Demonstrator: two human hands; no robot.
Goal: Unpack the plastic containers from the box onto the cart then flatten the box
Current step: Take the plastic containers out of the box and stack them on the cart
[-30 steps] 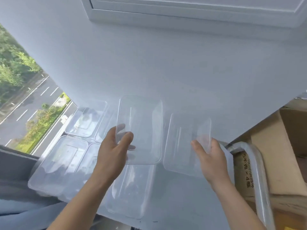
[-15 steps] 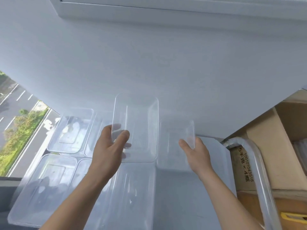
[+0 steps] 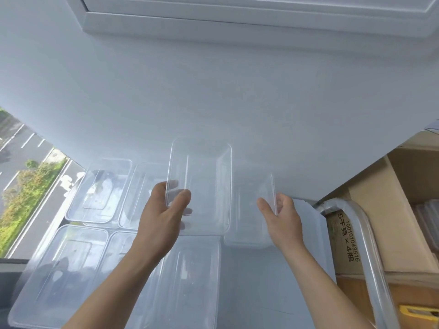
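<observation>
My left hand (image 3: 164, 217) grips the near edge of a clear rectangular plastic container (image 3: 204, 181), held tilted just above the cart's pale top (image 3: 256, 281). My right hand (image 3: 282, 222) pinches the right rim of a second clear container (image 3: 251, 210), which sits low on the cart at its far right. Several more clear containers lie flat on the cart, among them one at the far left (image 3: 99, 191) and one at the near left (image 3: 61, 269). The open cardboard box (image 3: 389, 224) stands at the right, behind the cart's metal handle (image 3: 365, 252).
A white wall (image 3: 213, 91) rises right behind the cart. A window at the left looks down on a road and greenery (image 3: 26, 186). More clear containers show inside the box (image 3: 427, 222). A yellow object (image 3: 418, 314) lies at the bottom right.
My right hand has lowered its container onto the cart's far right. My left hand keeps its container in about the same spot. The view has tilted slightly.
</observation>
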